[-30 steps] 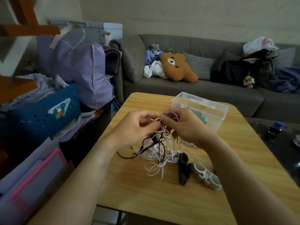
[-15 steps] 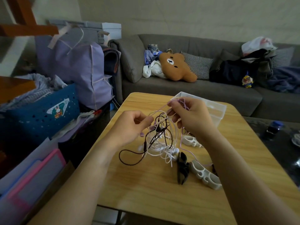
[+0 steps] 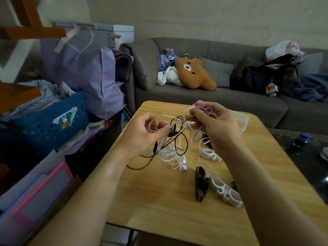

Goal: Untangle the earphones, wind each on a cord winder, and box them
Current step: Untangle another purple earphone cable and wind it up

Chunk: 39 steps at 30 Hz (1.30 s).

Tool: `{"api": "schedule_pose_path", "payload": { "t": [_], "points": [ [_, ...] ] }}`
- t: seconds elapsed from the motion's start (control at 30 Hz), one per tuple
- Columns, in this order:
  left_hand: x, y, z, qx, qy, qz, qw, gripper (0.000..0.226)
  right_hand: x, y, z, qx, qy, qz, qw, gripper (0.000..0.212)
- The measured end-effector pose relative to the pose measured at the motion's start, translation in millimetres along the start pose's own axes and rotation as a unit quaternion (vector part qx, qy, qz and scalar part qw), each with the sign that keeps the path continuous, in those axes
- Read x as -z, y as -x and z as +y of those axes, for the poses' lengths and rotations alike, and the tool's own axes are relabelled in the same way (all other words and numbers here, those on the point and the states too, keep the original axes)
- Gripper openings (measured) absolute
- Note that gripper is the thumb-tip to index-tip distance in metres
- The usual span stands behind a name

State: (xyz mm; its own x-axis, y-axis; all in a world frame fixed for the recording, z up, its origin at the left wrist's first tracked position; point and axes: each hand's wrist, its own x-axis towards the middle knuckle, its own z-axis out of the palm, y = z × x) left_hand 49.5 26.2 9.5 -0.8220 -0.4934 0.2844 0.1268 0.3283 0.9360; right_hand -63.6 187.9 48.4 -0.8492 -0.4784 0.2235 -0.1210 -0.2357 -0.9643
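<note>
- Left hand [image 3: 142, 132] is pinching the white and purple strands of the earphone tangle [image 3: 173, 139], fingers curled round them.
- Right hand [image 3: 213, 121] is gripping a bunch of purple cord [image 3: 209, 110] plus a black strand, raised above the wooden table [image 3: 159, 201].
- Tangle is hanging between both hands, lower loops and white earbuds [image 3: 182, 166] lying on the table.
- Black cord winder [image 3: 200, 183] and white cord winder [image 3: 225, 191] are lying side by side, nearer than the tangle; another white winder [image 3: 209, 154] is sitting beside the right wrist.
- Clear plastic box [image 3: 243, 119] is sitting behind the right hand.
</note>
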Motion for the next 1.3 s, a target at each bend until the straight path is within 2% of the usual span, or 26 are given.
{"api": "schedule_pose_path", "payload": {
  "t": [0.17,0.37,0.53,0.7,0.9,1.03,1.3],
  "points": [
    [-4,-1,-6,-0.001,0.011,-0.031,0.999,0.039,-4,2,0,0.019,0.001,0.007,1.000,0.013],
    [-5,0,-5,-0.006,0.003,-0.058,0.998,0.042,-7,0,8,0.043,0.115,-0.032,0.992,0.022],
    [-8,6,7,-0.003,-0.007,-0.057,0.998,0.063,-9,2,8,0.042,0.102,-0.051,0.993,0.020],
    [-10,8,11,-0.024,0.017,-0.111,0.993,0.053,-11,5,5,0.033,0.029,-0.048,0.998,0.014],
    [-7,6,7,-0.038,-0.039,-0.020,0.998,0.038,-10,3,4,-0.041,-0.066,0.012,0.997,0.017],
    [-5,5,8,-0.056,-0.021,-0.017,0.998,0.039,-6,1,5,-0.104,-0.105,0.021,0.989,0.029],
    [-5,5,5,-0.061,-0.094,0.018,0.994,0.029,-4,-5,4,-0.098,-0.077,0.024,0.992,0.026]
  ]
}}
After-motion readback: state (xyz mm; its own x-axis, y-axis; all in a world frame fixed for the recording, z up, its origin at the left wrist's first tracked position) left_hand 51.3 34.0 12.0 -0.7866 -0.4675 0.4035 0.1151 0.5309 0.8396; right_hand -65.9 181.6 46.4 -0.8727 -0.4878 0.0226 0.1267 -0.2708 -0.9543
